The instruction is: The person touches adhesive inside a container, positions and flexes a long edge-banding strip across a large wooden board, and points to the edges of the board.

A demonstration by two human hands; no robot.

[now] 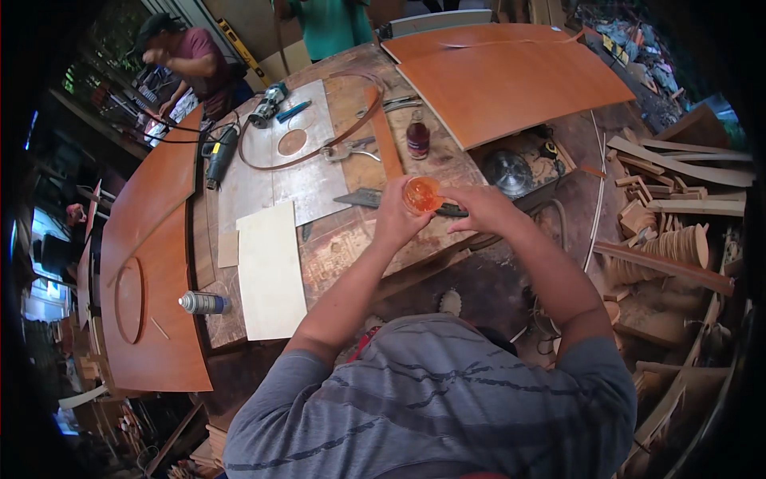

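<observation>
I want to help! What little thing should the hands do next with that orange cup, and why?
Probably steady the cup and keep it level over the bench. The left hand grips it from the side and the right hand meets its rim. It seems to hold orange liquid, so a tilt might spill it.

Orange translucent cup (421, 194) between hands. Grey shirt (431, 399), darker wavy stripes. Reddish-brown panels (503, 76). Pale cream board (270, 267). Dark red bottle (417, 136). Silver spray can (203, 302), blue cap.

A grey spray can (203, 302) with a blue-and-yellow label lies on its side by the pale board (270, 270).
</observation>
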